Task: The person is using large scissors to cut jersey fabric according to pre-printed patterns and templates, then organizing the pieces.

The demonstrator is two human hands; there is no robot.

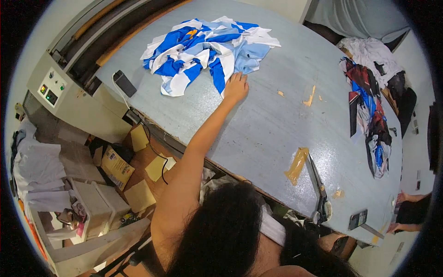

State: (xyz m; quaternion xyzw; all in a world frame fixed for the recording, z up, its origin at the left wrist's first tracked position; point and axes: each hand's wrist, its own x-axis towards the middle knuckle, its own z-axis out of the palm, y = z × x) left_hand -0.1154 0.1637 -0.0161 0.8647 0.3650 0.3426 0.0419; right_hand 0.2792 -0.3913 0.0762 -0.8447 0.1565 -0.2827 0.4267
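Observation:
My left hand (pixel 236 87) is stretched across the blue-grey table (pixel 272 120), its fingers slightly bent and apart on the lower edge of a fabric pile (pixel 194 48). The loose pieces there are royal blue, light blue and white, with a small orange patch among them. A white piece (pixel 228 64) lies just above my fingertips. Long dark hair covers the bottom middle of the picture, and my right hand does not show. Large black-handled scissors (pixel 322 205) lie at the near right beside a strip of brown tape (pixel 297 164).
Left are a black phone (pixel 124 83) on a white cable, a machine control box (pixel 50 87) and bins (pixel 92 207) with cloth. Right are dark, red and blue fabric scraps (pixel 369 106) and another phone (pixel 358 219). A co-worker's hands (pixel 401 210) show at the right edge.

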